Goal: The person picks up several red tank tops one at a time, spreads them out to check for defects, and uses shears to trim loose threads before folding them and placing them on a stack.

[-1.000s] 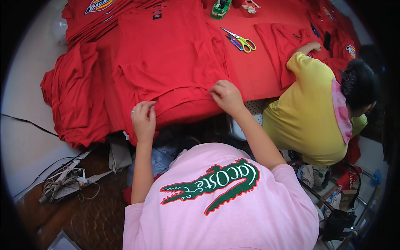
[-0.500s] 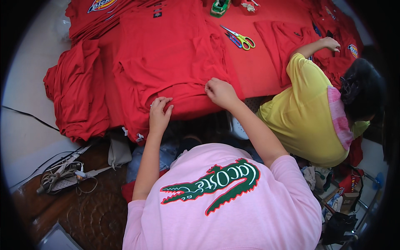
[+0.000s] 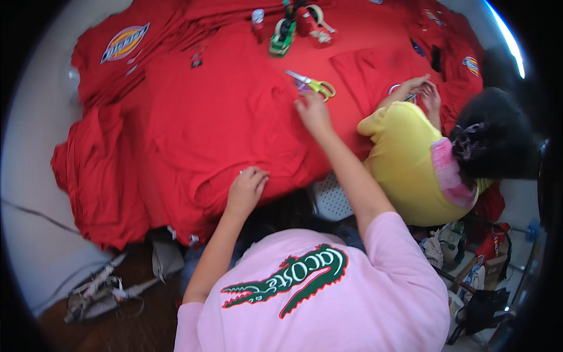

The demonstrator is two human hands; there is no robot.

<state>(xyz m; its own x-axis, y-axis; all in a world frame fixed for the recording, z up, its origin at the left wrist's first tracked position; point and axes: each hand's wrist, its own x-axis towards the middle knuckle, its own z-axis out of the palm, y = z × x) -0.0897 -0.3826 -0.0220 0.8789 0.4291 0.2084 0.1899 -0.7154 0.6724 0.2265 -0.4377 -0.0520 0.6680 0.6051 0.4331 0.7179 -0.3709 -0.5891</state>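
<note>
A red T-shirt [image 3: 217, 117] is spread out in front of me, its neck end away from me and its hem at the table's near edge. My left hand [image 3: 247, 186] rests on the shirt near that hem, fingers and thumb a little apart. Farther up on the right, my right hand [image 3: 315, 116] reaches with thumb and fingers apart to scissors [image 3: 319, 88] with yellow-green handles. Beside the scissors lies a small blue-purple tool [image 3: 301, 86], partly hidden by my fingers.
Red shirts are heaped at the left [image 3: 97, 176]. At the back stand a green tape dispenser [image 3: 283, 40], a small bottle [image 3: 258, 23] and a tape roll [image 3: 316, 14]. A co-worker in a yellow top [image 3: 404, 158] works at the right, beside a perforated stool [image 3: 334, 199].
My right hand has left the shirt's hem and moved up to the scissors. My left hand has shifted right along the hem. The co-worker's hands are now together over red fabric.
</note>
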